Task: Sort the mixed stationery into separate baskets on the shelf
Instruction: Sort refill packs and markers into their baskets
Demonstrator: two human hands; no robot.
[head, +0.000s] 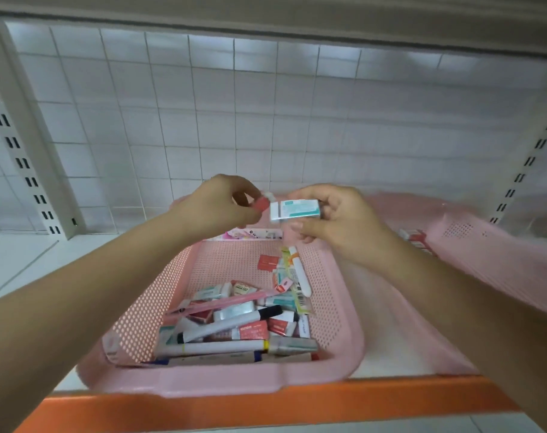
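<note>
"Pink basket (pixel 222 381) right under both hands, full of mixed stuff — markers (pixel 222 328), erasers, packets. What's each hand got?"

"The left hand (pixel 217 204) pinches a small red piece (pixel 261 204) at its fingertips; I can't tell what it is. The right hand (pixel 337 220) grips a white-and-teal box (pixel 295 210) between thumb and fingers. The two things nearly touch, between the hands, above the basket's far end."

"So which step is this?"

"Picking and checking, I'd say. Both items are held clear of the pile and neither is in a basket yet. The pile below is big, so the sort looks far from done."

"Where do they go?"

"A side basket (pixel 484 245) lies right of the right hand, with red boxes (pixel 414 237) in it. The red piece may belong there — that's a guess. The box's home I can't see."

"And the next move?"

"The hands need to part, then each carries its item over the proper rim and lets go low, so nothing bounces out."
</note>
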